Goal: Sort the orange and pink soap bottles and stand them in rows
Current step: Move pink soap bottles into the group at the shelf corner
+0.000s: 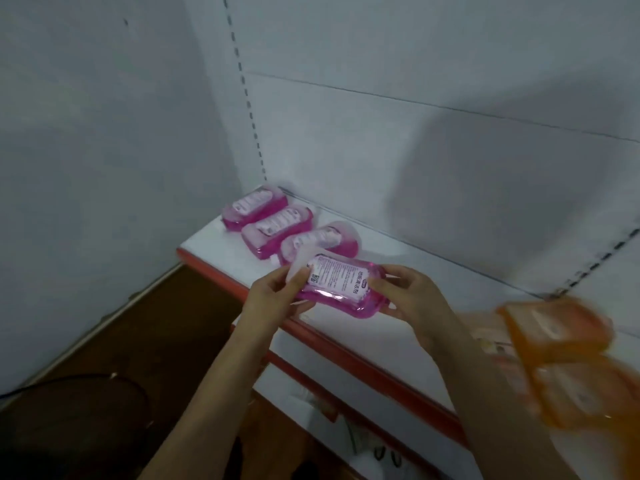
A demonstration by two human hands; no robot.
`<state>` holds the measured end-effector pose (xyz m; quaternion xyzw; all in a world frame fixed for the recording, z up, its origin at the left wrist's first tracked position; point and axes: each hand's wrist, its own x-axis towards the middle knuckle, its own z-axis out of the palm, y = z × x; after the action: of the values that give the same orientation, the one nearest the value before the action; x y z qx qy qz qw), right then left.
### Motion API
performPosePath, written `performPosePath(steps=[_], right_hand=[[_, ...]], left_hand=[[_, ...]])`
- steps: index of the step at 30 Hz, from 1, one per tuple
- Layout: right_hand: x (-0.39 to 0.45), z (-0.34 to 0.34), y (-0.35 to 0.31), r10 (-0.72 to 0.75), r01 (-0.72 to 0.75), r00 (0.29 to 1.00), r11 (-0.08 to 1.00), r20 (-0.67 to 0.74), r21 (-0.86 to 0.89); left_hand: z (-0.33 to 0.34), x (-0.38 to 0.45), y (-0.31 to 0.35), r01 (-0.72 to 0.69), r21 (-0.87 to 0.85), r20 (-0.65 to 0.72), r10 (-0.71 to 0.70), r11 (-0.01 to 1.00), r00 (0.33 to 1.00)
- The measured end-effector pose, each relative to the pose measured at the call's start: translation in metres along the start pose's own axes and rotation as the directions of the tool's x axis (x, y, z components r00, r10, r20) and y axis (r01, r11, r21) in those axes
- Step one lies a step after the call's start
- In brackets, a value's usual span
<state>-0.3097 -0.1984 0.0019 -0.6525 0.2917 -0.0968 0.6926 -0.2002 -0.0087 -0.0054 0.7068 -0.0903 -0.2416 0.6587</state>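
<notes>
Blurred orange bottles (568,368) on white red-edged shelf (408,299), grey walls behind

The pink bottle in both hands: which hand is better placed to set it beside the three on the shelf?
Probably the left hand: it grips the pink bottle at the end nearest the row of three.
</notes>
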Motion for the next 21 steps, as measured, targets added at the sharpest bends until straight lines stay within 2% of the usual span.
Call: performPosePath(steps=[3,5,8,11,13,16,18,21], right_hand=[[0.016,0.056,0.002,-0.063,0.074,0.995,0.983,0.074,-0.168],[0.020,0.085,0.002,-0.130,0.173,0.982,0.905,0.135,-0.388],[0.030,0.116,0.005,-0.230,0.273,0.962,0.800,0.147,-0.535],[0.043,0.134,0.014,-0.293,0.246,0.956,0.749,0.025,-0.615],[0.050,0.141,0.024,-0.309,0.197,0.949,0.728,-0.057,-0.657],[0.058,0.144,0.036,-0.368,0.146,0.923,0.611,-0.115,-0.778],[0.064,0.141,0.038,-0.371,0.108,0.916,0.596,-0.154,-0.796],[0.069,0.130,0.031,-0.331,0.102,0.935,0.601,-0.131,-0.793]], left_hand=[[-0.056,0.017,0.000,-0.083,0.203,-0.035,0.092,0.976,0.995],[-0.082,0.030,-0.002,-0.094,0.385,-0.065,0.128,0.918,0.990],[-0.108,0.049,-0.008,-0.104,0.584,-0.092,0.192,0.805,0.977],[-0.117,0.066,-0.013,-0.132,0.617,-0.104,0.246,0.776,0.964],[-0.114,0.074,-0.015,-0.185,0.590,-0.048,0.263,0.786,0.964],[-0.105,0.088,-0.017,-0.236,0.607,0.034,0.272,0.759,0.962],[-0.100,0.095,-0.017,-0.221,0.629,0.037,0.255,0.745,0.966],[-0.094,0.095,-0.012,-0.224,0.671,0.015,0.289,0.707,0.957]])
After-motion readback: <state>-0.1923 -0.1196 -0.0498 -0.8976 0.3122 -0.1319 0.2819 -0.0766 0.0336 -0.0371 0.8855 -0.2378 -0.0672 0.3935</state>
